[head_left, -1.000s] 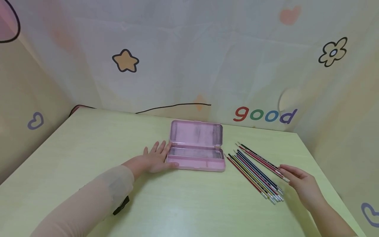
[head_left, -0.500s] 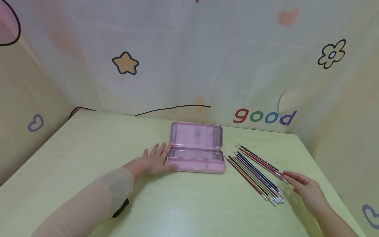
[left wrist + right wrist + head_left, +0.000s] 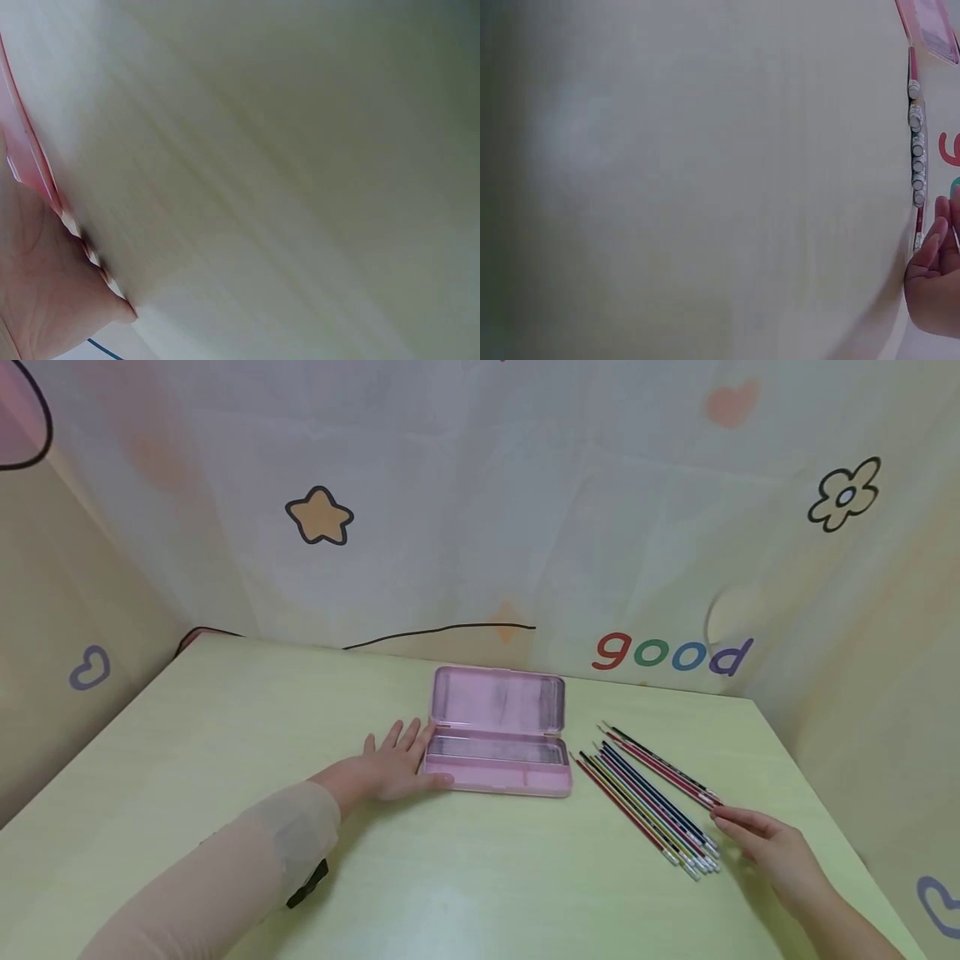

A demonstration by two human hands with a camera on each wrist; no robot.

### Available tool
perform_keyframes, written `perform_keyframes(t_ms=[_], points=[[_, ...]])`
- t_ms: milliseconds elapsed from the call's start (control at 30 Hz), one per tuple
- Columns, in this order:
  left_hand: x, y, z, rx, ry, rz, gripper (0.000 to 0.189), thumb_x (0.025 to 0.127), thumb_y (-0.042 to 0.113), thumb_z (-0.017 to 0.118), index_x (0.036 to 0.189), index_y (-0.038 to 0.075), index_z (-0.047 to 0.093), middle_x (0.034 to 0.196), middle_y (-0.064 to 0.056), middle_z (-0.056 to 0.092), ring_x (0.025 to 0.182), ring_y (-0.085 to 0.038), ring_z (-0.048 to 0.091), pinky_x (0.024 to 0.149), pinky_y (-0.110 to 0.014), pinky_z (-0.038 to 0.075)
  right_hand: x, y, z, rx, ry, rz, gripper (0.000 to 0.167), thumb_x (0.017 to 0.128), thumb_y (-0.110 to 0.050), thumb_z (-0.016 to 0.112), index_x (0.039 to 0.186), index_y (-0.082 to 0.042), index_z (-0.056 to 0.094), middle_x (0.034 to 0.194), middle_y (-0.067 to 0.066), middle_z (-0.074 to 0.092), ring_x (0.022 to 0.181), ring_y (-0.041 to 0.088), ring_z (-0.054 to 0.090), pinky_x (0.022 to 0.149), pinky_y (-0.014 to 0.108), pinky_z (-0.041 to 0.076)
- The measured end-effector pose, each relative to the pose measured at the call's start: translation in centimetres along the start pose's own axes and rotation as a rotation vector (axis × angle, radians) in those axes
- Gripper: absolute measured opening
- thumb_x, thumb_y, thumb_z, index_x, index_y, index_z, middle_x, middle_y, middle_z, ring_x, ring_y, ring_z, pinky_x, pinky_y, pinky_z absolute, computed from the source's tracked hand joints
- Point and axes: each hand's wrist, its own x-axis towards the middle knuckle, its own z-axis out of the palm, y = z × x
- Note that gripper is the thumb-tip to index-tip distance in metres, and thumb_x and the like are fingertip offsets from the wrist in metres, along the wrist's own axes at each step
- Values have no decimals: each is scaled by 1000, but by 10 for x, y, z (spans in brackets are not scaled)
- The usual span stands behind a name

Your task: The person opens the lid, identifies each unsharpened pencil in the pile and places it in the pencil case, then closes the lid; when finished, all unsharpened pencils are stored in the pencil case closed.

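Landmark: pencil case [image 3: 483, 775], lid [image 3: 472, 700] folded back on the far side.

Position: the main bundle of pencils [image 3: 645, 807] lies right of the case, tips toward it, eraser ends away. The outer pencils [image 3: 662, 767] are farther right of the case, beside the bundle.

Hands: the left hand [image 3: 393, 772] is spread, holding nothing, and touches the case's left edge. The right hand [image 3: 778, 853] is well right of the case, fingertips at the erasers of the outer pencils; whether they pinch or merely touch cannot be told.

Handling (judged): pencils should be light, stiff and smooth, prone to rolling; leads may snap. Grasp near the eraser or mid-shaft, clear of the points. The case should be light and rigid; steady it by the rim.

Quantity: case, 1; lid, 1; hands, 2; pencil groups, 2. Outer pencils: at least two. Main bundle: more than five, overlapping; exact count indeterminable.
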Motion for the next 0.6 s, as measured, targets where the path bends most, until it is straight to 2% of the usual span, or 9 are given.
perform_keyframes(t_ms=[67,200,300,500,600], points=[[-2,1,0,-9,1,5,101,82,78,28,150,12,-7,155,-14,-4,140,-36,-7,104,-63,-2,-2,3,0,-11,-3,17,20,89,-29,64,107,-23,71,93,-32,58,75,1,53,63,22,46],[-3,2,0,-3,-10,7,99,83,76,30,150,11,-6,155,-15,-4,139,-37,-7,104,-63,-2,-6,10,1,-85,-10,7,37,88,-32,65,116,-8,66,95,-35,55,81,-6,54,67,22,47],[-2,2,1,4,-10,6,98,84,74,31,150,12,-7,155,-15,-4,139,-38,-7,104,-63,-2,-10,14,2,-134,-1,-9,47,89,-33,64,121,1,60,95,-33,57,84,-12,52,69,20,47],[1,0,1,18,5,1,99,83,76,27,149,12,-8,155,-14,-6,140,-36,-7,105,-62,-1,-14,17,4,-198,32,-4,55,88,-40,63,123,2,58,100,-19,65,88,-23,42,74,8,41],[2,0,2,15,-4,6,98,83,77,26,149,13,-10,155,-14,-7,139,-36,-8,105,-62,-2,-16,17,5,-252,59,-12,56,87,-42,63,123,1,59,103,-12,67,88,-25,39,74,5,38]])
